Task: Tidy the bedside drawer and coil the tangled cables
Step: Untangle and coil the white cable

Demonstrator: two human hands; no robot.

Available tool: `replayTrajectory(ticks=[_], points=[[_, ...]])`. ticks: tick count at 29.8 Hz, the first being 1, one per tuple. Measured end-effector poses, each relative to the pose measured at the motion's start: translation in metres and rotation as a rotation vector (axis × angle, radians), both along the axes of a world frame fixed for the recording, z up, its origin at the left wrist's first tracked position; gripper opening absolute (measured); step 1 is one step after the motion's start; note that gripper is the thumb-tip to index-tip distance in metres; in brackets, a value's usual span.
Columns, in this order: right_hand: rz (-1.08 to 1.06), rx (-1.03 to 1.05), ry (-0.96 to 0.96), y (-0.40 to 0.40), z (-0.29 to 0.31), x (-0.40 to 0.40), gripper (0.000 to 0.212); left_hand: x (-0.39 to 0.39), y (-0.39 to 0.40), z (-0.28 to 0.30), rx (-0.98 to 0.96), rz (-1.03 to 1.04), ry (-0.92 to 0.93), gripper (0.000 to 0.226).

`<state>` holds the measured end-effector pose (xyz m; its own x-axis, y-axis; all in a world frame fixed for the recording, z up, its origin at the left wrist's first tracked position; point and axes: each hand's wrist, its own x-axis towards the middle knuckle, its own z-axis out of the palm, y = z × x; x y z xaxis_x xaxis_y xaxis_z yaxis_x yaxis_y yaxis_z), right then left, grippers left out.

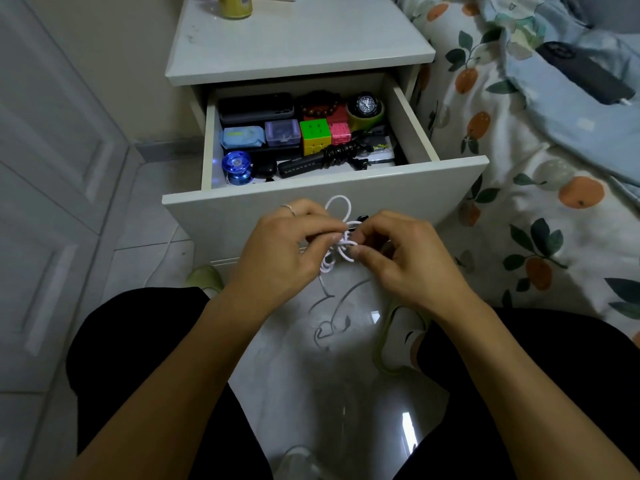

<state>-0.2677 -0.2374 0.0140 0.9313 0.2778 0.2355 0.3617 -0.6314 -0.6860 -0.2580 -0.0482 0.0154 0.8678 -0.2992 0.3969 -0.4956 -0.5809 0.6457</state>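
Left hand (284,247), right hand (405,258) pinch white cable (341,223) between them, before open drawer (311,202).

Person, seen from the head downward: both forearms bare, no sleeves in view. Left hand (280,251) carries a thin silver-coloured band ring (288,209) on one finger; right hand (401,258) wears no ring that shows. Legs covered in plain black fabric trousers (138,341), unmarked. Feet in pale yellow-green soft slippers (382,362); the right foot shows a white sock (403,336) bearing a small dark mark near the ankle.
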Motion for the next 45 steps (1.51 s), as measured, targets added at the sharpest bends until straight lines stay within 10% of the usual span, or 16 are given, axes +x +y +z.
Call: replayTrajectory(ticks=[9,15,24,34,40,45], points=[[-0.072,0.163,0.041,0.002,0.002,-0.002,0.008,0.001,0.001,0.0,0.012,0.062,0.189,0.009],[-0.065,0.403,0.236,0.002,0.001,0.0,0.011,0.004,-0.003,0.002,-0.37,0.2,0.411,0.015],[0.083,0.185,0.171,0.002,0.01,0.017,0.009,0.016,0.003,0.013,0.243,0.02,-0.082,0.013],[0.163,0.315,0.329,0.0,0.035,0.053,0.011,0.032,0.0,0.025,-0.522,0.348,0.541,0.012],[0.21,0.291,0.326,0.006,0.043,0.06,0.007,0.037,0.019,0.03,0.177,0.079,-0.084,0.024],[0.197,0.326,0.316,0.015,0.052,0.07,0.009,0.049,0.026,0.041,0.018,0.233,-0.013,0.012]])
